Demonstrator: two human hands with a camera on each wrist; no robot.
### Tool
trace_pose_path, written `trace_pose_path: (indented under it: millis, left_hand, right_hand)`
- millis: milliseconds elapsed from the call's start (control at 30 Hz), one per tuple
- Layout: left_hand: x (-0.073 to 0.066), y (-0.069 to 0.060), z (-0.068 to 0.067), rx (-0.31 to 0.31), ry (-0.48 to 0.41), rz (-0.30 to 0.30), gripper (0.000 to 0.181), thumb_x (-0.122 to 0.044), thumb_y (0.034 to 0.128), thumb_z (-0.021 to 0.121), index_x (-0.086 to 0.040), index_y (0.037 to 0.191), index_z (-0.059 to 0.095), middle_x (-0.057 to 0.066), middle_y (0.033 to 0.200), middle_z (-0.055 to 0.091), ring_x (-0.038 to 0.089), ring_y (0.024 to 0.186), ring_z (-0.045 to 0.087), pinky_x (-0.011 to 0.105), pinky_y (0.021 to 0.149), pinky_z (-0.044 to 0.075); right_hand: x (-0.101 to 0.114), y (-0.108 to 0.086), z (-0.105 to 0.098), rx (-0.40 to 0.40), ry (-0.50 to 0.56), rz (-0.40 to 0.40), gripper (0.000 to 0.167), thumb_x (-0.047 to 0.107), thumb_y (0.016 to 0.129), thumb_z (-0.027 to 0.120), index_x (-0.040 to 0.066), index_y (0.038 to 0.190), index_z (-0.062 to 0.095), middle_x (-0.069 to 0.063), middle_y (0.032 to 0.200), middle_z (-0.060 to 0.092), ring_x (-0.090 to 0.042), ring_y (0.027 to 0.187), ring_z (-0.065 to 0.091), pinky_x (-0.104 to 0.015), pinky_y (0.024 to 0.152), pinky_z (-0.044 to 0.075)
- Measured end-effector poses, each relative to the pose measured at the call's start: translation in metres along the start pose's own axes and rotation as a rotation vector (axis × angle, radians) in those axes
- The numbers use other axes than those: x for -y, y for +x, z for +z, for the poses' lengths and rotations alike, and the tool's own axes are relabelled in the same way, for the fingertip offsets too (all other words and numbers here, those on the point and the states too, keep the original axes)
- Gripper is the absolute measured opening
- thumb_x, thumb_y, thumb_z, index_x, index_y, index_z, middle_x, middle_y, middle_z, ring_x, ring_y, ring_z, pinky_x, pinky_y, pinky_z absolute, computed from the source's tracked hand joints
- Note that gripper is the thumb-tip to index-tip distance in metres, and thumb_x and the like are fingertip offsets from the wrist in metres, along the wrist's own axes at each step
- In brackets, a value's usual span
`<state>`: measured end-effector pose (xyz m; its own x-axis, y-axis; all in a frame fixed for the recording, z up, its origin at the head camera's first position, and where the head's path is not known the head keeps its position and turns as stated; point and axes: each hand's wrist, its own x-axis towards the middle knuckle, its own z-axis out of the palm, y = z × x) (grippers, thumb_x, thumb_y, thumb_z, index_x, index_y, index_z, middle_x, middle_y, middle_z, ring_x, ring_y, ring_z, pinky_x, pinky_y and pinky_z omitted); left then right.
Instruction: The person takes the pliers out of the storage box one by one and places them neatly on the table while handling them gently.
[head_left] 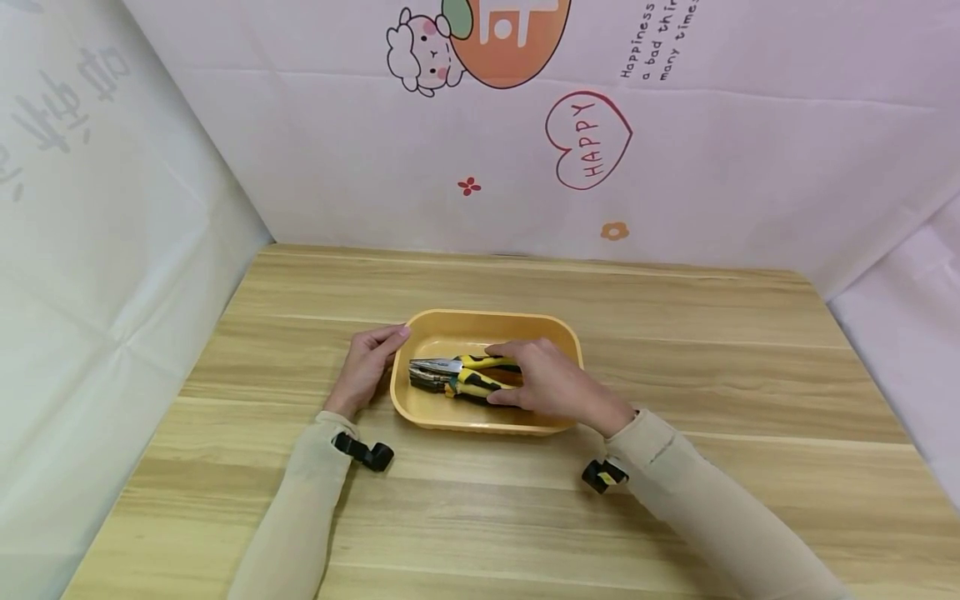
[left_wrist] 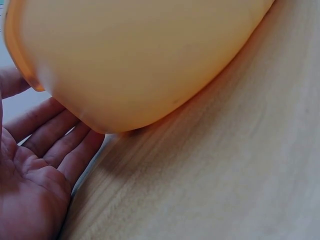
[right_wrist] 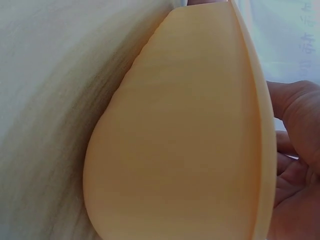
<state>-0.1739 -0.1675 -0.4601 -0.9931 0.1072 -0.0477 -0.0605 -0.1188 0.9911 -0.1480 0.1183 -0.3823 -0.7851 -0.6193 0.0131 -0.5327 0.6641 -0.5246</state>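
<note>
Bench: pale wood-grain surface with darker streaks running lengthwise. Directly on it: one yellow tub, upright, open side up, corners rounded.

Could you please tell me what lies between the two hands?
The head view shows the yellow tray's left wall, then pliers inside the tray, between the left hand and the right hand.

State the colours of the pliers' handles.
The pliers' handles are yellow and black; the head view shows them best.
</note>
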Motion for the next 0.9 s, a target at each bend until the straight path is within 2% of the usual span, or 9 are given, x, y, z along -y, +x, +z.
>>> trace_pose_path:
  millis: [67, 133, 267, 300, 433, 567, 667, 800, 900]
  left_hand:
    - [-0.0001, 0.0, 0.0001, 0.0, -0.004, 0.001, 0.041, -0.015, 0.1044, 0.058, 0.015, 0.132, 0.056, 0.032, 0.135, 0.057, 0.016, 0.101, 0.072, 0.031, 0.089, 0.059]
    - [-0.0001, -0.0002, -0.0001, 0.001, -0.005, 0.003, 0.041, -0.015, 0.1044, 0.058, 0.016, 0.132, 0.056, 0.032, 0.135, 0.057, 0.016, 0.1, 0.072, 0.031, 0.088, 0.059]
    - [0.0, -0.0007, -0.0002, 0.005, 0.001, 0.008, 0.042, -0.015, 0.1047, 0.058, 0.017, 0.132, 0.056, 0.032, 0.135, 0.057, 0.014, 0.101, 0.072, 0.03, 0.088, 0.059]
    - [0.0, -0.0007, -0.0001, 0.005, 0.0, 0.01, 0.041, -0.015, 0.1046, 0.058, 0.017, 0.131, 0.056, 0.032, 0.135, 0.057, 0.014, 0.1, 0.072, 0.03, 0.088, 0.06]
    - [0.0001, -0.0005, 0.0003, 0.007, -0.001, 0.015, 0.04, -0.013, 0.1045, 0.057, 0.017, 0.131, 0.057, 0.033, 0.135, 0.057, 0.014, 0.099, 0.072, 0.031, 0.088, 0.06]
    - [0.0006, 0.0, 0.0002, 0.007, -0.012, 0.012, 0.04, -0.013, 0.1043, 0.057, 0.017, 0.131, 0.056, 0.033, 0.134, 0.057, 0.014, 0.098, 0.073, 0.031, 0.087, 0.06]
    - [0.001, 0.0001, 0.0002, 0.007, -0.013, 0.016, 0.04, -0.012, 0.1043, 0.057, 0.018, 0.131, 0.056, 0.033, 0.132, 0.058, 0.015, 0.097, 0.073, 0.031, 0.086, 0.06]
    - [0.0017, 0.0004, 0.0008, 0.003, -0.021, 0.027, 0.04, -0.011, 0.1042, 0.057, 0.02, 0.129, 0.056, 0.034, 0.128, 0.061, 0.015, 0.096, 0.073, 0.03, 0.085, 0.061]
    - [0.0022, 0.0007, 0.0009, 0.0, -0.023, 0.031, 0.04, -0.01, 0.1042, 0.057, 0.021, 0.129, 0.056, 0.034, 0.126, 0.061, 0.015, 0.095, 0.073, 0.029, 0.084, 0.061]
  right_hand:
    - [0.0002, -0.0002, 0.0003, -0.019, 0.003, -0.007, 0.06, 0.027, 0.084, 0.086, -0.001, 0.132, 0.064, -0.015, 0.13, 0.067, -0.018, 0.109, 0.067, -0.04, 0.093, 0.057]
    - [0.0004, -0.0004, 0.0003, -0.034, 0.012, -0.015, 0.06, 0.026, 0.083, 0.087, -0.001, 0.132, 0.065, -0.015, 0.129, 0.067, -0.012, 0.083, 0.067, -0.037, 0.086, 0.058]
    - [0.0006, -0.0007, 0.0003, -0.048, 0.025, -0.014, 0.059, 0.027, 0.083, 0.087, 0.0, 0.131, 0.066, -0.016, 0.124, 0.07, -0.003, 0.047, 0.029, -0.025, 0.061, 0.046]
    - [0.0006, -0.0008, 0.0002, -0.049, 0.033, -0.014, 0.059, 0.026, 0.083, 0.087, 0.0, 0.131, 0.066, -0.016, 0.123, 0.07, -0.004, 0.045, 0.02, -0.024, 0.055, 0.04]
    - [-0.0003, -0.0012, 0.0014, -0.063, 0.05, -0.02, 0.058, 0.025, 0.083, 0.087, -0.001, 0.13, 0.067, -0.017, 0.12, 0.071, -0.002, 0.045, 0.013, -0.023, 0.049, 0.028]
    - [-0.0018, -0.002, 0.0027, -0.087, 0.053, -0.04, 0.057, 0.025, 0.083, 0.087, 0.0, 0.129, 0.068, -0.016, 0.12, 0.071, 0.0, 0.044, 0.014, -0.022, 0.056, 0.04]
    - [-0.0023, -0.003, 0.0032, -0.095, 0.066, -0.047, 0.056, 0.025, 0.083, 0.087, 0.0, 0.129, 0.067, -0.017, 0.112, 0.073, 0.001, 0.043, 0.014, -0.022, 0.056, 0.042]
    - [-0.0017, -0.0047, 0.0031, -0.095, 0.088, -0.043, 0.056, 0.023, 0.083, 0.087, 0.0, 0.13, 0.067, -0.018, 0.115, 0.072, 0.001, 0.042, 0.012, -0.021, 0.05, 0.035]
    - [-0.0016, -0.0061, 0.0029, -0.099, 0.095, -0.04, 0.055, 0.023, 0.084, 0.086, 0.0, 0.131, 0.067, -0.015, 0.107, 0.074, 0.001, 0.041, 0.012, -0.021, 0.046, 0.029]
